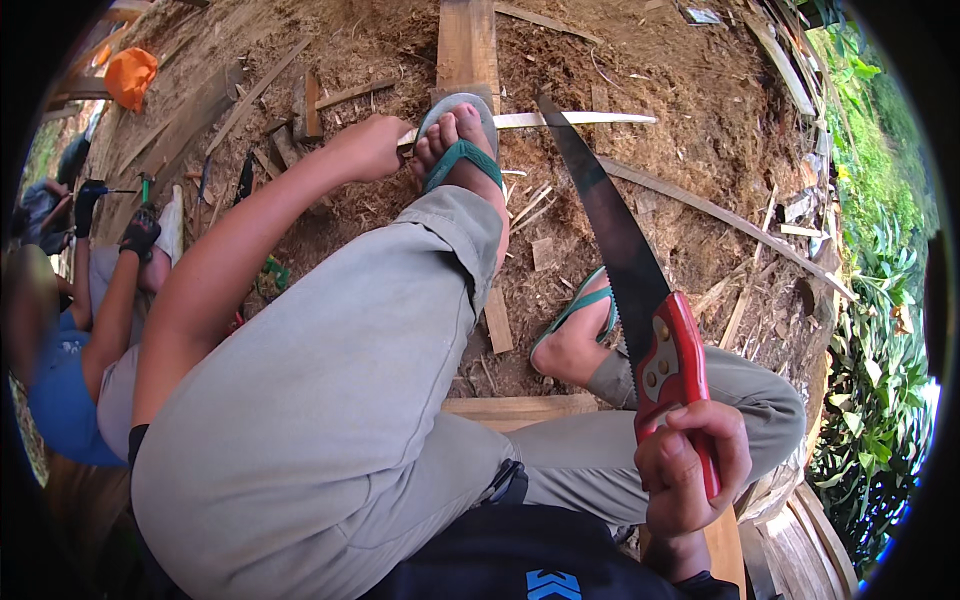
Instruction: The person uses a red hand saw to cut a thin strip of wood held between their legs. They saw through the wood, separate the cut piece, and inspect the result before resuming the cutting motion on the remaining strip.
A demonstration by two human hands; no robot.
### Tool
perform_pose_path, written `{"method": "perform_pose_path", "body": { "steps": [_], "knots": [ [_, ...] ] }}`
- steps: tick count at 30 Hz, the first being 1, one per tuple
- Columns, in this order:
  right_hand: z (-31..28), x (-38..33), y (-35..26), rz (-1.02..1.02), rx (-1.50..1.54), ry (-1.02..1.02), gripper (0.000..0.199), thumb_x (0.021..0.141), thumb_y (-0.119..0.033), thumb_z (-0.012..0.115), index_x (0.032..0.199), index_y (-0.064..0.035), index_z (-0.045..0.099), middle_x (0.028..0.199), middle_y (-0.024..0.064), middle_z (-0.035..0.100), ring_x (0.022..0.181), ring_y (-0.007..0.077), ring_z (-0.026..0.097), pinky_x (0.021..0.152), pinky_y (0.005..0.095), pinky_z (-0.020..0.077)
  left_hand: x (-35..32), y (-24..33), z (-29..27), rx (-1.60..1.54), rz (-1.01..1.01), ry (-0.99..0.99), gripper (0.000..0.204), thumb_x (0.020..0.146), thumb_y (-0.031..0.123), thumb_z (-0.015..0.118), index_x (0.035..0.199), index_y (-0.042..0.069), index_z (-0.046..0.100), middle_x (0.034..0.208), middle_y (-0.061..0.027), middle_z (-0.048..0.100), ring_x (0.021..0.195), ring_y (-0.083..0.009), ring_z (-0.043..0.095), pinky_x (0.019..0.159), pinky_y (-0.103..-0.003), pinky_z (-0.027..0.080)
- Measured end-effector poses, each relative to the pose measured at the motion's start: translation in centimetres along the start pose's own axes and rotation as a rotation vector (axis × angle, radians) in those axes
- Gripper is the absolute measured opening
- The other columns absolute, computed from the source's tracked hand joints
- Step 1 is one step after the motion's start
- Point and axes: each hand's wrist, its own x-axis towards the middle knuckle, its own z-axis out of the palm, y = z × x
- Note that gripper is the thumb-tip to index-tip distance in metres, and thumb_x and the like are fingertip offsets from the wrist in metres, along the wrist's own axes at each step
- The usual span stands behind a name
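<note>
My right hand (690, 465) grips the red handle of a hand saw (625, 255). Its dark toothed blade rises up and to the left, and its tip ends just above a thin pale wood strip (575, 119). My left hand (370, 148) is closed on the left end of that strip, next to my left foot. That foot, in a green flip-flop (458, 150), rests on a wooden plank (468, 45) and pins the strip. My right foot (580, 335) stands on the sawdust-covered ground.
Another person in a blue shirt (60, 385) and dark gloves works with a tool (110, 190) at the left. An orange bag (130, 75) lies at the upper left. Offcuts and planks (720, 215) litter the ground. Green plants (880, 330) border the right.
</note>
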Motion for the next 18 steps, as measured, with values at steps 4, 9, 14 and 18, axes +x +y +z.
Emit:
{"method": "perform_pose_path", "body": {
  "steps": [4, 9, 14, 18],
  "knots": [
    [-0.1, -0.2, 0.0, -0.015, -0.01, 0.01, 0.013, 0.092, -0.005, 0.054, 0.103, 0.0023, 0.053, 0.055, 0.0019, 0.047, 0.039, 0.0072, 0.037, 0.04, 0.0236, 0.0272, -0.1, 0.6, -0.3, 0.017, -0.037, -0.012, 0.028, 0.081, 0.006, 0.062, 0.109, 0.004, 0.069, 0.107, -0.0225, 0.072, 0.102, -0.04, 0.07, 0.085, -0.048, 0.056],
    [-0.2, -0.4, 0.3, -0.04, -0.005, 0.007, 0.013, 0.092, -0.005, 0.054, 0.103, 0.0023, 0.053, 0.053, 0.0012, 0.046, 0.039, 0.0067, 0.036, 0.04, 0.0237, 0.0266, -0.2, 0.8, -0.4, 0.0, -0.043, -0.009, 0.028, 0.081, 0.007, 0.063, 0.109, 0.004, 0.069, 0.107, -0.0224, 0.072, 0.103, -0.0393, 0.07, 0.085, -0.048, 0.056],
    [-0.1, -0.5, 0.2, -0.01, 0.047, 0.01, 0.012, 0.091, -0.002, 0.054, 0.102, 0.0025, 0.054, 0.057, 0.0016, 0.049, 0.042, 0.0066, 0.039, 0.042, 0.0236, 0.0286, -0.1, 0.8, -0.7, -0.002, -0.033, -0.03, 0.028, 0.082, 0.009, 0.064, 0.109, 0.004, 0.069, 0.107, -0.0224, 0.072, 0.102, -0.0393, 0.07, 0.085, -0.048, 0.056],
    [-0.5, -0.8, -0.8, 0.122, 0.105, 0.056, 0.016, 0.084, 0.005, 0.061, 0.099, 0.0001, 0.064, 0.076, 0.0076, 0.065, 0.057, 0.0092, 0.055, 0.057, 0.023, 0.0428, -0.4, 1.1, -0.8, 0.024, -0.051, -0.014, 0.028, 0.082, 0.01, 0.064, 0.109, 0.005, 0.069, 0.107, -0.0223, 0.072, 0.102, -0.0395, 0.07, 0.085, -0.048, 0.056]
  ]
}}
